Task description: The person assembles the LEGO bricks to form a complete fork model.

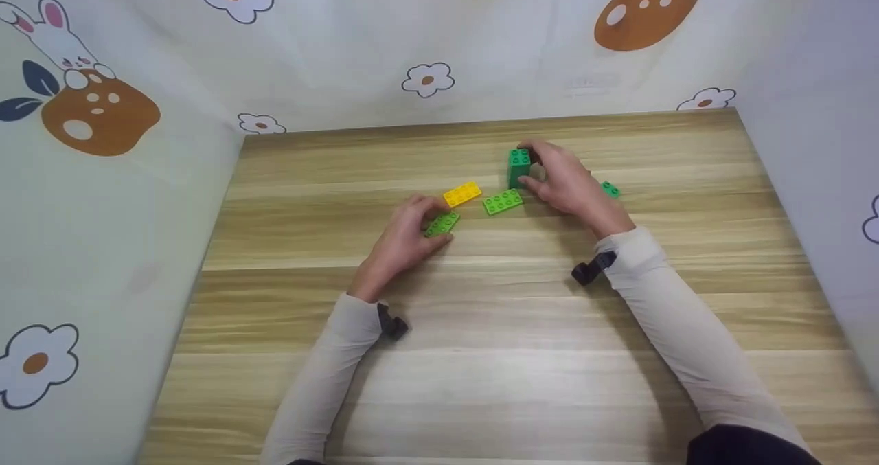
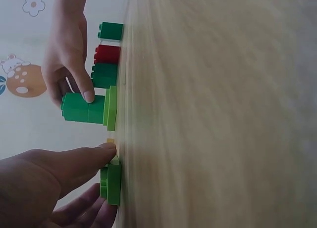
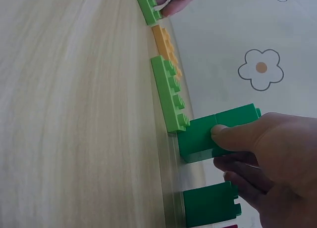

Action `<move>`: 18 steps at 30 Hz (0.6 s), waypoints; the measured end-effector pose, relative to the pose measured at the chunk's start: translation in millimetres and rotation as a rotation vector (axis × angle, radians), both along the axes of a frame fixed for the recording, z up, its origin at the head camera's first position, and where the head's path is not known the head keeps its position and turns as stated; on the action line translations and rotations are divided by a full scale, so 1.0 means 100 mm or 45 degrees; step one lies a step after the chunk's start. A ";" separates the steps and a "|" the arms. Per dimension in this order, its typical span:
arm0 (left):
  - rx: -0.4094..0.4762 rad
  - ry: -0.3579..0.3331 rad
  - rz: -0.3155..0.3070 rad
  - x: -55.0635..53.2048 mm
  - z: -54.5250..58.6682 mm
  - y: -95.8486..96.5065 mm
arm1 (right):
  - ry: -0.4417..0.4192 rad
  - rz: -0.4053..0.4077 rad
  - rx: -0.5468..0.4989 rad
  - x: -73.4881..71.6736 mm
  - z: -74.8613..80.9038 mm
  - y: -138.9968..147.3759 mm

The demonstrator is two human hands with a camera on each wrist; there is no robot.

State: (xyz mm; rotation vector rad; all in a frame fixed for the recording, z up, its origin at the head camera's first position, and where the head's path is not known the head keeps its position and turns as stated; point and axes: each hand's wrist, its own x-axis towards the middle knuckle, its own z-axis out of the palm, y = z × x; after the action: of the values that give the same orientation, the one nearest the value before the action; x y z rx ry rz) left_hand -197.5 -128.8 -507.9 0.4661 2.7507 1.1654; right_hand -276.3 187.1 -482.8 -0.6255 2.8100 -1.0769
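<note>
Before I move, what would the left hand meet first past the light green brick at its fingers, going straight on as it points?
Probably the yellow brick, just ahead of the left hand in the head view; whether they touch is unclear.

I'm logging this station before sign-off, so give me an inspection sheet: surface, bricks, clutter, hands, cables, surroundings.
Surface: wood-grain tabletop.
Bricks: left light-green brick, yellow brick and right light-green brick lie flat; green stack stands upright; the left wrist view adds a red brick between a nearer green brick and a farther green brick.
Clutter: nothing seen.
Hands: right hand holds the green stack; left hand has thumb and fingers about the left light-green brick, though whether it grips is unclear.
Cables: nothing seen.
Surroundings: wall covering printed with flowers and a rabbit.
</note>
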 end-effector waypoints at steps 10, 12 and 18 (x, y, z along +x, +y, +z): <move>0.033 0.004 -0.048 -0.01 -0.01 -0.01 | 0.060 -0.004 0.039 0.08 0.04 0.02; 0.032 0.002 -0.056 0.00 -0.01 -0.01 | 0.143 -0.022 0.040 0.15 0.06 0.02; 0.033 0.020 -0.093 0.00 -0.02 0.02 | 0.425 -0.024 -0.040 0.44 0.06 -0.01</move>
State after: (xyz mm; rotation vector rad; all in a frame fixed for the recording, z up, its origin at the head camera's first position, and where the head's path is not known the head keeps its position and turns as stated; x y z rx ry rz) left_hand -197.8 -127.2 -509.9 0.5756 2.7100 1.1866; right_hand -231.9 186.1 -477.3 -0.8575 3.0867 -1.1143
